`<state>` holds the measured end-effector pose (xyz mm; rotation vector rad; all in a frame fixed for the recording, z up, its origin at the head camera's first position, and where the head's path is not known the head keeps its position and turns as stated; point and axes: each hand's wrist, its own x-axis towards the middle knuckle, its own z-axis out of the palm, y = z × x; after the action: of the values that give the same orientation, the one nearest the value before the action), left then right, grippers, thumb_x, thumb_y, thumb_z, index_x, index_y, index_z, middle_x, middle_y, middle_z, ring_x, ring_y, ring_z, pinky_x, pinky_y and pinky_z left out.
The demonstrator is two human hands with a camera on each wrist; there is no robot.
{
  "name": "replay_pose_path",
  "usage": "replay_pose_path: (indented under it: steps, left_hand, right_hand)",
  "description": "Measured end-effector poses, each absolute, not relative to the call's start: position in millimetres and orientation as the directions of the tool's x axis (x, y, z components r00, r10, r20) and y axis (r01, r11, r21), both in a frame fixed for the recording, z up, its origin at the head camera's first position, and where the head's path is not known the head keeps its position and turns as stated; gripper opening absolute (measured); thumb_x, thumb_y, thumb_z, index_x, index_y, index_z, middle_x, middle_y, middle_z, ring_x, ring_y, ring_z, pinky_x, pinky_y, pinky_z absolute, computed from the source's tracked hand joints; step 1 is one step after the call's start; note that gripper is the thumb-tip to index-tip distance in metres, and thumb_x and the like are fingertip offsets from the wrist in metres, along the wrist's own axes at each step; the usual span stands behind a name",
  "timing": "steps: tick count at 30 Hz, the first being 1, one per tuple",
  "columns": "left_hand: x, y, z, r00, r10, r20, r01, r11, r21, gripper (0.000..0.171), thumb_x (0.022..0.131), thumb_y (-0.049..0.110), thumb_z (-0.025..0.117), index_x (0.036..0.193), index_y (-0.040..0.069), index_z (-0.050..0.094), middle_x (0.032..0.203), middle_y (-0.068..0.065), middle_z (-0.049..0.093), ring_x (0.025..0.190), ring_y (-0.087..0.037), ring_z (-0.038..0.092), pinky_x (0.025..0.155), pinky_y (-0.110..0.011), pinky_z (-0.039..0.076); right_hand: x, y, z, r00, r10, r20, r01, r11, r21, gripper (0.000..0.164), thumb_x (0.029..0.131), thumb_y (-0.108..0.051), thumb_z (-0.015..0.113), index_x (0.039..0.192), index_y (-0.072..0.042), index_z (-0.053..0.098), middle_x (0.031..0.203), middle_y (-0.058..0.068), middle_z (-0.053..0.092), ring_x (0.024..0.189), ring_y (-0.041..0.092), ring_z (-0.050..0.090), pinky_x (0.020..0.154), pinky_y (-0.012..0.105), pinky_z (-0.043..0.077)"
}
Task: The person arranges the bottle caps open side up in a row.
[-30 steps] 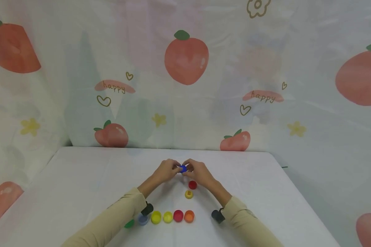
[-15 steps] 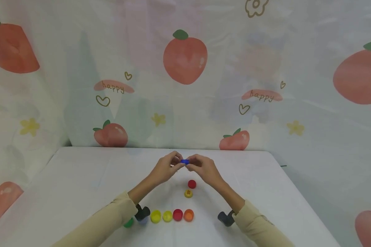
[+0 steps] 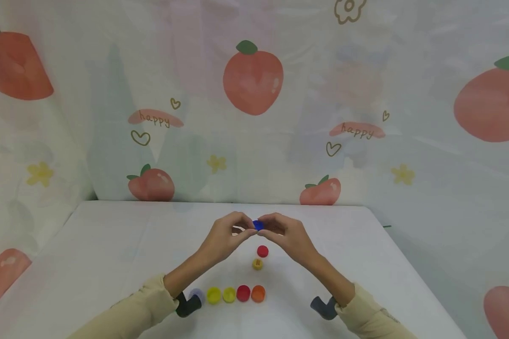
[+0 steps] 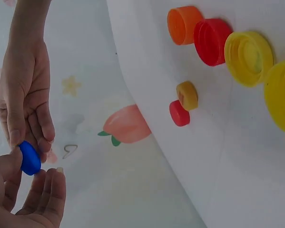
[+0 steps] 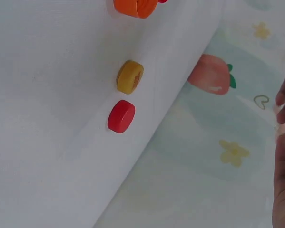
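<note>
A small blue bottle cap [image 3: 258,225] is held up above the far part of the table between both hands. My left hand [image 3: 226,236] pinches it from the left with thumb and fingertips. From the other side my right hand [image 3: 291,235] grips its right edge. The left wrist view shows the blue cap [image 4: 30,158] tilted, with fingertips of both hands at its rim. Only a sliver of it shows in the right wrist view. Below the hands, a red cap [image 3: 262,251] and a dark-yellow cap [image 3: 257,264] with a mark on top lie on the table.
Nearer me stands a row of upturned caps: pale blue [image 3: 197,295], yellow [image 3: 214,295], lighter yellow [image 3: 229,295], red [image 3: 243,293] and orange [image 3: 258,294]. The white table [image 3: 123,245] ends at a fruit-printed backdrop [image 3: 254,155].
Both hands have lifted the blue cap and turned it, moving it slightly right; the forearms have spread apart. A green cap at the row's left end is now hidden behind the left arm.
</note>
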<state>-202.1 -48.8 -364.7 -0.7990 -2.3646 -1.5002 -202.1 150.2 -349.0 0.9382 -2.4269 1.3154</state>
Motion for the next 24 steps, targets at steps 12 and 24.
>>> replay_pose_path:
  steps: [12,24]
  left_hand:
    - [-171.8,-43.7,-385.8,-0.782,0.473,0.406,0.583,0.324,0.745,0.019,0.091,0.012,0.063,0.110,0.008,0.058,0.104,0.001,0.066,0.095,-0.009,0.063,0.081,-0.026,0.051]
    - [-167.8,-32.0,-406.9,-0.726,0.661,0.190,0.569,0.423,0.705,0.027,0.091,0.013,0.062,0.117,0.012,0.054,0.113,0.004,0.065,0.107,-0.011,0.059,0.093,-0.032,0.045]
  right_hand:
    - [-185.8,179.9,-366.6,-0.755,-0.591,0.285,-0.609,0.469,-0.640,0.033,0.084,-0.018,0.072,0.114,-0.006,0.065,0.100,-0.004,0.066,0.085,0.007,0.064,0.078,0.025,0.052]
    - [-172.2,194.4,-390.4,-0.777,-0.623,0.089,-0.540,0.588,-0.603,0.031,0.082,-0.019,0.075,0.108,-0.008,0.065,0.093,-0.007,0.062,0.080,0.008,0.057,0.072,0.028,0.053]
